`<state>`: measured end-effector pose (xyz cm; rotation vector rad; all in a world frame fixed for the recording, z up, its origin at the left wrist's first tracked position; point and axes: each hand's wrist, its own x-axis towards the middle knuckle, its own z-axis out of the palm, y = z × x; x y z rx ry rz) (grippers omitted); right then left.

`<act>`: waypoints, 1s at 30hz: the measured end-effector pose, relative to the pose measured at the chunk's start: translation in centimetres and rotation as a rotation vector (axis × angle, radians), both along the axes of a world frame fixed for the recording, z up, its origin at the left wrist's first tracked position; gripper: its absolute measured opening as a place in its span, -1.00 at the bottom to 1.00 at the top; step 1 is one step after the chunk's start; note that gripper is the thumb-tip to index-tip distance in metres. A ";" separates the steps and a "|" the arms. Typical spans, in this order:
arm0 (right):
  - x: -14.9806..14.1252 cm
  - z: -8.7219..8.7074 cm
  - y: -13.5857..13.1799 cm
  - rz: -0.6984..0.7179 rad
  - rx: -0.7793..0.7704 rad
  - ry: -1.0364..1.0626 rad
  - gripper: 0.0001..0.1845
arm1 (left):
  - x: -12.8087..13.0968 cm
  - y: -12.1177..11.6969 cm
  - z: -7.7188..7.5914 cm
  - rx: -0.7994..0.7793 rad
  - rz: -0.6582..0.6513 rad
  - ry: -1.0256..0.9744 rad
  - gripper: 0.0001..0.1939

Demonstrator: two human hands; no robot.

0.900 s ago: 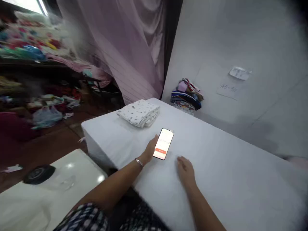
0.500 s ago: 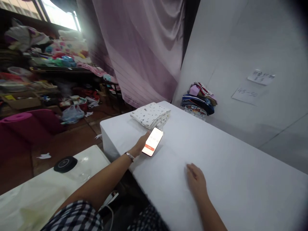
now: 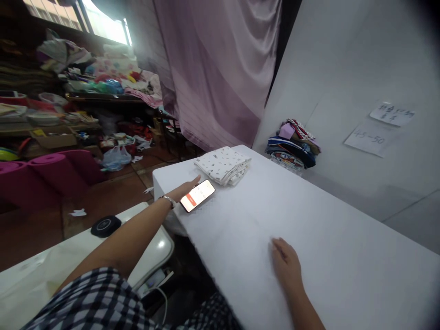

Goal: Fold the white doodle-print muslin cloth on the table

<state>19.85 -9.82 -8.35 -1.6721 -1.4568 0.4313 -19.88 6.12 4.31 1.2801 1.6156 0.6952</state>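
While the left hand grasps a phone, the free right hand curls loosely over the table.

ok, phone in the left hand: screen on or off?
On: the phone in the left hand shows a bright, lit display with an orange-red bar. Its small text isn't legible.

Window top left is totally blown out, phone screen kinda washed out too, top right corner fades black.
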 end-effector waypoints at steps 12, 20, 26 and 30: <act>0.0 0.2 -0.1 0.017 -0.008 0.005 -0.62 | -4.5 4.3 -2.6 0.041 0.132 0.233 -0.20; 0.2 0.0 -0.1 0.025 -0.030 -0.003 -0.60 | -5.4 5.9 -3.4 0.038 0.122 0.256 -0.23; 0.2 0.0 -0.1 0.029 -0.025 -0.024 -0.60 | -5.3 6.2 -2.9 0.026 0.110 0.392 -0.21; 0.3 0.0 -0.1 0.032 -0.005 -0.029 -0.61 | -5.0 6.3 -2.8 0.028 0.125 0.456 -0.18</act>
